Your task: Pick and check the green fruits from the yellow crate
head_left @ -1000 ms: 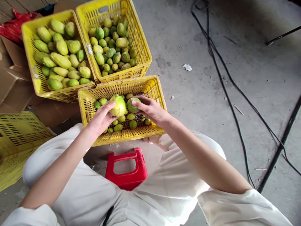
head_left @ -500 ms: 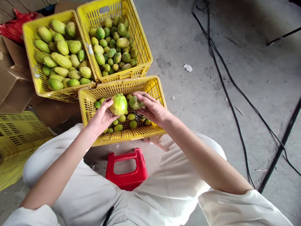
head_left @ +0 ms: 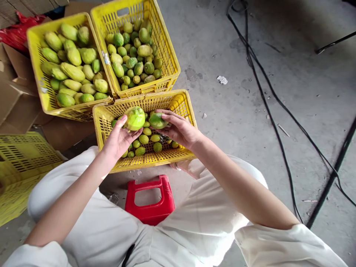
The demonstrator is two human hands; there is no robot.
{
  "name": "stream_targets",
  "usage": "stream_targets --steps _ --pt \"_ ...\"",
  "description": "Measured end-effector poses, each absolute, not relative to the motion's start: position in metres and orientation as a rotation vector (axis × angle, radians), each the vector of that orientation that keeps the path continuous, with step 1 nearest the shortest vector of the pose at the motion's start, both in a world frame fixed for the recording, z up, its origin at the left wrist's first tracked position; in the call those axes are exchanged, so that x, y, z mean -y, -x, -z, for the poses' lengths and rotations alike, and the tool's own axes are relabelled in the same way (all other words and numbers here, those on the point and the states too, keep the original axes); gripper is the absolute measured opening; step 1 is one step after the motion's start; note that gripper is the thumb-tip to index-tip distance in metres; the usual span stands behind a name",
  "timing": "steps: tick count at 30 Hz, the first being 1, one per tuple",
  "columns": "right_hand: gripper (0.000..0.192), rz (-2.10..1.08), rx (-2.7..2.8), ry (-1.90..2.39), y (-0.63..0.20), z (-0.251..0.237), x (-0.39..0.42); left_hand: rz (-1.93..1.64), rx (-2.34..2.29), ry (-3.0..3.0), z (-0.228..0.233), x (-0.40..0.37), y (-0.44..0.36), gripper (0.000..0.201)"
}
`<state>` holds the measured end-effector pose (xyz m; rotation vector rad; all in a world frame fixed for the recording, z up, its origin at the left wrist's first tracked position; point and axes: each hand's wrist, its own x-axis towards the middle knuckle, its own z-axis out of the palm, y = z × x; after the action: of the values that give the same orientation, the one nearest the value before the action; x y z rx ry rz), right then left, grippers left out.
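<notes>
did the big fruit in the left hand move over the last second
Yes. The big fruit in the left hand has gone slightly up and left, toward the near crate's far rim, uncovering small fruits below it.

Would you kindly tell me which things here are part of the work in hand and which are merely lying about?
In hand: left hand, large fruit, right hand, small fruit, near crate, two far crates.
Lying about: red stool, black cables, cardboard.

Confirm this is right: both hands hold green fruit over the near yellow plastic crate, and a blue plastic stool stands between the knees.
Not quite: the head view shows the plastic stool is red, not blue. The rest stands.
</notes>
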<state>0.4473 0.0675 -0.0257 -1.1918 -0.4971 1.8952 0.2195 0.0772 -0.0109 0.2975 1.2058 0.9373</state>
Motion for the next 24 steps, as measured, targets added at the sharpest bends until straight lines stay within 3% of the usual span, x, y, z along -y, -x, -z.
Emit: stream_targets --steps 10,18,24 --pt "0.031 -1.886 0.474 1.318 -0.446 0.027 -0.069 -0.981 -1.214 -0.397 0.01 -0.079 -0.217 0.034" --pt "0.034 -1.905 0.489 1.281 -0.447 0.026 -0.071 -0.975 -1.171 -0.244 -0.007 -0.077 -0.227 0.013" --pt "0.042 -1.929 0.495 1.27 -0.447 0.029 -0.071 -0.974 -1.139 -0.31 -0.004 -0.074 -0.225 0.025"
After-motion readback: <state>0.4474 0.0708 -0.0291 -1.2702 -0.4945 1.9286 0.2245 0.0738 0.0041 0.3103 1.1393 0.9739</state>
